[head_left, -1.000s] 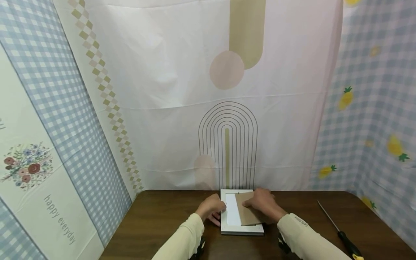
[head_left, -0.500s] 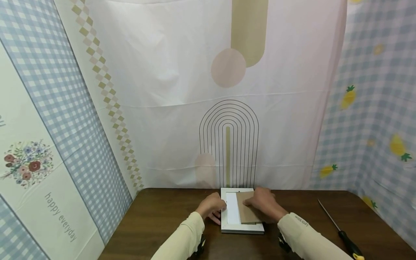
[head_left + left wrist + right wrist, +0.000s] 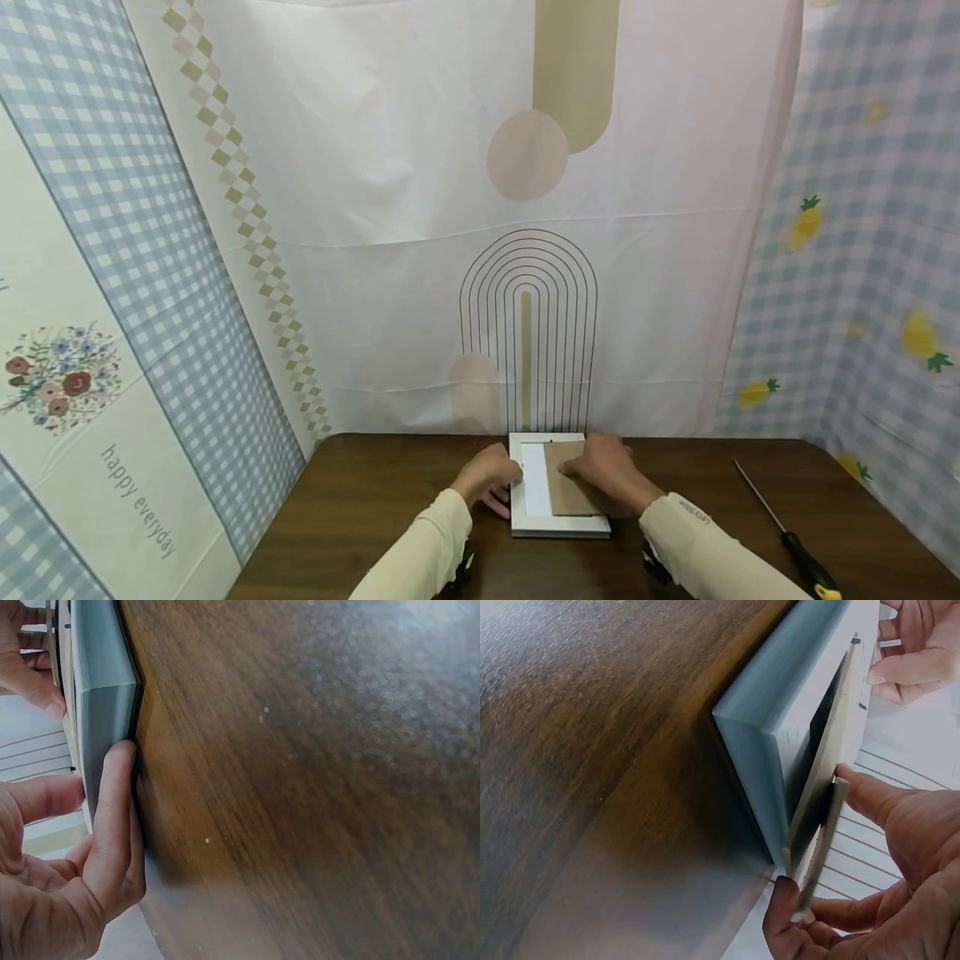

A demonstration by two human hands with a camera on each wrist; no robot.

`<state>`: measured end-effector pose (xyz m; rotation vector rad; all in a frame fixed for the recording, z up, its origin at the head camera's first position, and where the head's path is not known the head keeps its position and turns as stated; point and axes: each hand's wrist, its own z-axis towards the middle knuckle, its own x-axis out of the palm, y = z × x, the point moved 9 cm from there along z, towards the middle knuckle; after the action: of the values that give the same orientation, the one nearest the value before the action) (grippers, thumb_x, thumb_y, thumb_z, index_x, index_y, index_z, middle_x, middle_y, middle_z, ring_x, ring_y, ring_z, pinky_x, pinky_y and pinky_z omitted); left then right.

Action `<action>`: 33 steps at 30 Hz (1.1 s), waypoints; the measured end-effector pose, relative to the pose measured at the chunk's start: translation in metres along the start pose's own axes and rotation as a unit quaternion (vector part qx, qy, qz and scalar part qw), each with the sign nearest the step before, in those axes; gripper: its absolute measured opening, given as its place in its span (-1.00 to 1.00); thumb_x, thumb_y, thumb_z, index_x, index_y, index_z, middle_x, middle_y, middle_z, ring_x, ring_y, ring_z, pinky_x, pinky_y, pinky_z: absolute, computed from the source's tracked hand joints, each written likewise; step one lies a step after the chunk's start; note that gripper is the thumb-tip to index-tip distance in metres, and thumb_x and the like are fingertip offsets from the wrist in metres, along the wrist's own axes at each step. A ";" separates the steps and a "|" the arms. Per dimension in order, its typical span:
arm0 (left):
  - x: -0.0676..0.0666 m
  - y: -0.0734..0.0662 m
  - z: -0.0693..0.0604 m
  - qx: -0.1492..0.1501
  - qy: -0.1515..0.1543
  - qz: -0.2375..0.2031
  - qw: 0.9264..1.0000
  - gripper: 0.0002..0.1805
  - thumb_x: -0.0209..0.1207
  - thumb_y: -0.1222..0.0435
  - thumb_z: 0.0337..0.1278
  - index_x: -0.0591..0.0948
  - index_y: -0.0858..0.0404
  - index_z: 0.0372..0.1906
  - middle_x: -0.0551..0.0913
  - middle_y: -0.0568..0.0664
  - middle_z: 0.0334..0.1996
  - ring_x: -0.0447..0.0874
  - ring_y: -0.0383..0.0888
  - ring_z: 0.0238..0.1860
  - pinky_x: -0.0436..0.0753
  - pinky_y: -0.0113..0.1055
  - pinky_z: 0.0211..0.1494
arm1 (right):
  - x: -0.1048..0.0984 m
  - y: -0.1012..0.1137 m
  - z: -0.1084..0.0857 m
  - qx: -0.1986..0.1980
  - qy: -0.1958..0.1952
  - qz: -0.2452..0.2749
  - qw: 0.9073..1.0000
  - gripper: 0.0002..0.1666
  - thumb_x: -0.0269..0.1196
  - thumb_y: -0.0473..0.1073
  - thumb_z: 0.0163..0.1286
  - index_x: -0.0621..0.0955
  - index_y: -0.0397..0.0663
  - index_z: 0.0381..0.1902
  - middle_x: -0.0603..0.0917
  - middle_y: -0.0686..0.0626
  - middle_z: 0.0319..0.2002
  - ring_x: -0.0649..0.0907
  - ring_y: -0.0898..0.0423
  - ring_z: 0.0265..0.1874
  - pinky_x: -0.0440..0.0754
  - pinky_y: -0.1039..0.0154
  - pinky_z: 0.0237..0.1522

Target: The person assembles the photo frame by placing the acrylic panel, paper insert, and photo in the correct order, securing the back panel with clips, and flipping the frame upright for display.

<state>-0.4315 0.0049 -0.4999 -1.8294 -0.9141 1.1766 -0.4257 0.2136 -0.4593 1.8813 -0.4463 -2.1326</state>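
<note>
A white picture frame point(image 3: 561, 527) lies back side up on the wooden table. My left hand point(image 3: 486, 479) grips its left side, the thumb on the upper edge and the fingers along the outer wall point(image 3: 109, 712). My right hand point(image 3: 609, 468) holds a brown backing board point(image 3: 567, 493) by its right side. In the right wrist view, the board point(image 3: 821, 765) sits tilted in the frame opening, its near edge raised, with a dark gap below. A narrow flap point(image 3: 826, 851) stands off its outer face, between thumb and fingers. A white sheet point(image 3: 536, 483) shows left of the board.
A screwdriver point(image 3: 806, 562) with a black and yellow handle lies on the table point(image 3: 360, 508) at the right. Behind the table's far edge hangs a patterned cloth point(image 3: 405, 333). Checked cloth point(image 3: 900, 275) covers the right side.
The board's lower left corner has moved slightly left over the frame. Both hands keep their hold almost unchanged, and the head view has shifted a little.
</note>
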 end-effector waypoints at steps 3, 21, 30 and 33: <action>0.000 0.001 0.000 0.002 -0.002 -0.004 1.000 -0.77 0.20 0.45 0.34 0.50 0.37 0.02 0.56 0.30 -0.21 0.63 0.17 -0.32 0.93 0.10 -0.27 | 0.000 0.002 -0.002 0.001 0.000 0.007 1.000 -0.40 0.66 0.16 0.25 0.67 -0.24 -0.52 0.69 -0.11 -0.48 0.62 0.00 -0.43 0.64 0.03 -0.35; 0.001 0.000 0.000 0.005 -0.001 -0.006 1.000 -0.81 0.19 0.49 0.27 0.51 0.33 -0.07 0.57 0.28 -0.24 0.58 0.12 -0.36 0.93 0.10 -0.29 | 0.011 0.023 -0.001 -0.013 0.002 0.015 1.000 -0.39 0.68 0.19 0.24 0.66 -0.19 -0.52 0.65 -0.08 -0.47 0.61 0.03 -0.45 0.59 0.11 -0.41; 0.002 -0.002 -0.002 0.005 0.001 -0.005 1.000 -0.81 0.18 0.50 0.23 0.48 0.32 -0.10 0.55 0.29 -0.23 0.61 0.13 -0.35 0.93 0.11 -0.26 | 0.017 0.031 0.000 -0.024 -0.007 0.014 1.000 -0.39 0.68 0.19 0.23 0.67 -0.19 -0.54 0.65 -0.07 -0.53 0.59 0.06 -0.51 0.58 0.14 -0.50; 0.000 -0.001 -0.001 0.005 -0.005 -0.001 1.000 -0.82 0.17 0.50 0.22 0.48 0.32 -0.11 0.56 0.30 -0.24 0.62 0.13 -0.37 0.92 0.08 -0.32 | 0.017 0.033 0.000 -0.027 -0.004 0.020 0.999 -0.40 0.68 0.18 0.23 0.65 -0.17 -0.55 0.65 -0.08 -0.52 0.61 0.05 -0.51 0.59 0.13 -0.50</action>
<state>-0.4307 0.0054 -0.4986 -1.8147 -0.9146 1.1883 -0.4284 0.1765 -0.4616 1.8195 -0.4221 -2.1060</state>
